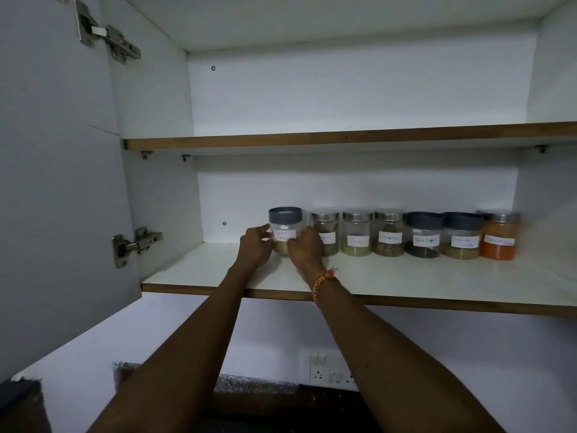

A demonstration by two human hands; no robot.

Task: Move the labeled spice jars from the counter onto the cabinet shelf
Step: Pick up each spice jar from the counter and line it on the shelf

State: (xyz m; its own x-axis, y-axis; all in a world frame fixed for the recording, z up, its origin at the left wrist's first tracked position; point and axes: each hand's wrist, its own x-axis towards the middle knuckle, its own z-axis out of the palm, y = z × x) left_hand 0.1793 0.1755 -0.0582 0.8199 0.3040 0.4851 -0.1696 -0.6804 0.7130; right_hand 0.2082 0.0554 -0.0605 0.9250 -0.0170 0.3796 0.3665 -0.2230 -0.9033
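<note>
Both bare arms reach up to the lower cabinet shelf (218,276), where the left hand (254,246) and right hand (304,248) clasp a grey-lidded jar (284,229) of tan powder, leftmost of seven upright labelled jars holding brown, green, dark and orange spices.

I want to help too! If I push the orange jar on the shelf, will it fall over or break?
The orange jar looks short and wide, so it would probably slide, not tip. It seems nearly full, so fairly heavy. It may be glass: a drop could break it.
</note>
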